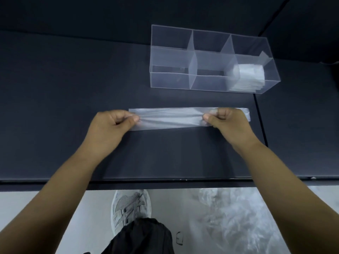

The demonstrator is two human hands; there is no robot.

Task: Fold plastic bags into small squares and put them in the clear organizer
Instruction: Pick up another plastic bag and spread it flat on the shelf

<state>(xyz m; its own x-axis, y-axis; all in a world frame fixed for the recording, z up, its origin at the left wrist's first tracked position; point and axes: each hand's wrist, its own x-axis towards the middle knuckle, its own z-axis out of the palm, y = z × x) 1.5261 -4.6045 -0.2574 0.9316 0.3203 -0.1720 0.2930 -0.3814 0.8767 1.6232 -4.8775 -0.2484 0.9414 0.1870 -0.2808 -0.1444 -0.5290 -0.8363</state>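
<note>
The step in hand looks like the lengthwise folding. The plastic bag (172, 119) is already a long narrow strip, lying flat on the dark table (73, 79) on the near side of the clear organizer (207, 89). It runs parallel to the organizer's long front wall and does not touch it.

Both hands are clamped on the strip. The left hand (110, 125) has its fingers curled and its thumb pinching the plastic at the end nearest the organizer's left compartments. The right hand (229, 123) pinches in the same way, on the near side of the organizer's right-hand compartments. A short length of bag shows past its knuckles. The stretch of strip between the hands is creased and seems to be pulled taut.

The strip is narrow enough, I judge, that the next move is to fold it end over end. One hand would need to hold its end down while the other carries its end across and presses the crease, and this repeats until a small square is left. The plastic is thin and likely to spring open, so each fold wants firm pressing.

The square would then go into the organizer, where a stack of folded bags (249, 76) already fills the near right compartment. The other compartments look bare.
</note>
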